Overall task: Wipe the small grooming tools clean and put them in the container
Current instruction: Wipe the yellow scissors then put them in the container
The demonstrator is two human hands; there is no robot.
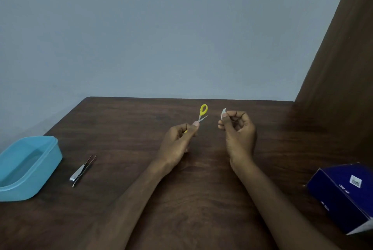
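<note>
A: Status on the hands?

B: Left hand [178,138] is raised over the middle of the counter [141,199], thumb and fingers pinching a small pair of scissors [202,113]. One yellow handle loop points up and away from the person, the blades are slightly parted, and a bit of yellow shows inside the grip.

A: Right?

B: Right hand [237,131] is up beside it, fingers curled, pinching a small white wipe [223,113] between thumb and forefinger. The wipe sticks up above the fingertips. Wipe and scissors are near each other but apart, not touching.

A: Other tools?

B: Nail clipper [76,173] and tweezers [85,169] lie together on the counter towards its left edge, touching or overlapping, can't tell which. Both run diagonally, tweezers tips pointing to the far side.

A: Container?

B: Blue plastic container [30,167] sits at the left edge of the counter, lid off, partly cut off by the frame. Can't make out anything inside it. It's just left of the clipper and tweezers, with a gap between.

A: Anything else on there?

B: Dark blue box [343,195] at the right edge, near side, lying tilted with a small white label on top. Well apart from both hands.
</note>
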